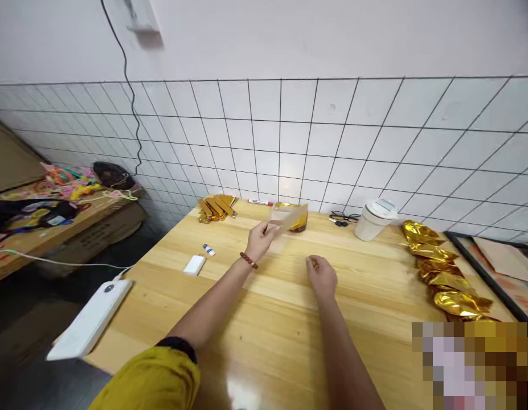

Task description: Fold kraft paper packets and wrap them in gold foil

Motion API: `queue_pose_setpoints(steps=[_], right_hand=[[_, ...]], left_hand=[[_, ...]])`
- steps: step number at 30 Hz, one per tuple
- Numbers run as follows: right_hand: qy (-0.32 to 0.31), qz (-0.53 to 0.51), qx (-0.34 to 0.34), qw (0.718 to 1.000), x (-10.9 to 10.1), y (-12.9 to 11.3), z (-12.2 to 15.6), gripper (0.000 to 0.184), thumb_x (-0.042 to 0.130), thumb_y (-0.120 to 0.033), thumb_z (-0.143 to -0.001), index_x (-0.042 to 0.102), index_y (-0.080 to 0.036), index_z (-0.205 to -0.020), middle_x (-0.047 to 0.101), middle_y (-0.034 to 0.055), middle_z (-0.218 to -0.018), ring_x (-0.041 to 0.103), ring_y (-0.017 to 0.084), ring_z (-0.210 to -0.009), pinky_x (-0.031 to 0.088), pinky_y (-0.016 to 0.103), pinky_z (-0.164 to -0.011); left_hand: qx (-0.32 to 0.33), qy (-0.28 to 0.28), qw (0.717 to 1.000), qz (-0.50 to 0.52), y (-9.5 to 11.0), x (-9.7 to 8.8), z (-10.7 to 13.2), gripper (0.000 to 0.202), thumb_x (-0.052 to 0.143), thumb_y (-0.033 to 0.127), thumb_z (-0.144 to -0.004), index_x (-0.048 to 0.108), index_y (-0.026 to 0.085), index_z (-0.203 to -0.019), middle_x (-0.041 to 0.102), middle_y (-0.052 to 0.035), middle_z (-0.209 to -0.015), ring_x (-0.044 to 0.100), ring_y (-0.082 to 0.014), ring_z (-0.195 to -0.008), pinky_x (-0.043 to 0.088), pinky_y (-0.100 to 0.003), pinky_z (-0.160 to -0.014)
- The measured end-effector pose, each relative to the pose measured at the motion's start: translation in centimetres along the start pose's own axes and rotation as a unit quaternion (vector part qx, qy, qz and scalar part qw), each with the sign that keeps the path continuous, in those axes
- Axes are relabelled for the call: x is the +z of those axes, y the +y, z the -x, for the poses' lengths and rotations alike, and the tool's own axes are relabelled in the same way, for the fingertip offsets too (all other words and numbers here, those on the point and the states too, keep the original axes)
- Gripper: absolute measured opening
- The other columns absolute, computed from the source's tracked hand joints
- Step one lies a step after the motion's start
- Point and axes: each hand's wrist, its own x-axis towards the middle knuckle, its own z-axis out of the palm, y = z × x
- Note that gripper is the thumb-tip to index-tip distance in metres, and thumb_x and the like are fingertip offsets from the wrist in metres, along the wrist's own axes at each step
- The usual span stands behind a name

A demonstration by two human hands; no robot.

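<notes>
My left hand (260,240), with a beaded bracelet at the wrist, is closed on a thin pale sheet (293,218) that is blurred and tilted up to the right. Behind the sheet, near the wall, a gold foil piece (301,223) is partly hidden. My right hand (322,277) hovers over the wooden table (281,319), apart from the sheet. Its fingers are curled together with the thumb; whatever they hold, if anything, cannot be made out.
Gold strips (219,208) lie in a pile at the back left. A marker (260,202), glasses (346,216) and a lidded cup (375,219) stand along the wall. Crumpled gold foil pieces (443,279) line the right side. A white power strip (93,319) sits at the left edge.
</notes>
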Motion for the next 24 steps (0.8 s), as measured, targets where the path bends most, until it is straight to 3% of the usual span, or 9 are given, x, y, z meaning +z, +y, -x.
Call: queue_pose_setpoints(steps=[3, 7, 12, 15, 19, 21, 24], right_hand=[[0.023, -0.069, 0.034, 0.997, -0.4, 0.2, 0.0, 0.050, 0.039, -0.058, -0.088, 0.071, -0.021, -0.101, 0.073, 0.0068, -0.092, 0.063, 0.023, -0.083, 0.044, 0.032, -0.074], [0.026, -0.223, 0.061, 0.973, -0.8, 0.2, 0.5, 0.058, 0.040, -0.066, -0.086, 0.071, -0.018, -0.093, 0.073, 0.0071, -0.083, 0.062, 0.022, -0.076, 0.045, 0.030, -0.067], [0.026, -0.388, 0.104, 0.915, -1.5, -0.8, 0.9, 0.063, 0.048, -0.073, -0.080, 0.069, -0.014, -0.091, 0.070, 0.0073, -0.073, 0.056, 0.015, -0.056, 0.044, 0.028, -0.057], [-0.025, -0.388, 0.095, 0.916, -2.5, -1.3, 0.7, 0.062, 0.054, -0.073, -0.076, 0.070, -0.014, -0.087, 0.071, 0.0074, -0.071, 0.054, 0.012, -0.052, 0.045, 0.027, -0.056], [-0.141, -0.364, 0.093, 0.916, -4.3, -0.6, 1.9, 0.054, 0.064, -0.065, -0.074, 0.070, -0.017, -0.096, 0.074, 0.0087, -0.087, 0.064, 0.015, -0.066, 0.050, 0.028, -0.063], [-0.133, -0.345, 0.083, 0.925, -4.7, 0.3, 3.3, 0.053, 0.065, -0.063, -0.075, 0.070, -0.018, -0.103, 0.074, 0.0094, -0.095, 0.067, 0.018, -0.076, 0.053, 0.032, -0.073], [-0.081, -0.306, 0.061, 0.947, -4.5, 1.3, 5.3, 0.057, 0.067, -0.062, -0.073, 0.067, -0.019, -0.110, 0.072, 0.0111, -0.106, 0.068, 0.023, -0.093, 0.052, 0.040, -0.090]], left_hand=[[-0.085, -0.071, 0.992, 0.064, -0.7, -0.9, 3.6, 0.045, 0.081, 0.047, -0.062, 0.067, 0.014, -0.090, 0.069, -0.0008, -0.078, 0.061, -0.0125, -0.071, 0.048, -0.025, -0.070], [-0.177, -0.147, 0.966, 0.119, -2.0, -1.5, 7.8, 0.055, 0.087, 0.040, -0.057, 0.065, 0.014, -0.100, 0.072, -0.0052, -0.085, 0.065, -0.0151, -0.070, 0.050, -0.028, -0.070], [-0.197, -0.183, 0.958, 0.097, -3.4, -2.3, 11.1, 0.072, 0.086, 0.030, -0.058, 0.059, 0.015, -0.122, 0.070, -0.0119, -0.112, 0.067, -0.0177, -0.084, 0.050, -0.028, -0.075], [-0.192, -0.179, 0.963, 0.053, -4.0, -3.0, 11.8, 0.086, 0.085, 0.024, -0.058, 0.049, 0.019, -0.136, 0.066, -0.0127, -0.122, 0.067, -0.0158, -0.083, 0.050, -0.027, -0.074], [-0.211, -0.210, 0.954, 0.012, -4.7, -3.9, 11.5, 0.080, 0.084, 0.027, -0.060, 0.052, 0.015, -0.132, 0.070, -0.0108, -0.104, 0.065, -0.0145, -0.074, 0.049, -0.027, -0.070], [-0.225, -0.224, 0.948, 0.003, -4.9, -4.1, 11.1, 0.074, 0.084, 0.029, -0.061, 0.056, 0.015, -0.128, 0.071, -0.0096, -0.098, 0.065, -0.0146, -0.073, 0.049, -0.027, -0.070], [-0.219, -0.225, 0.949, 0.022, -5.0, -4.3, 10.7, 0.078, 0.086, 0.026, -0.058, 0.056, 0.016, -0.129, 0.071, -0.0108, -0.104, 0.067, -0.0164, -0.082, 0.050, -0.028, -0.076]])
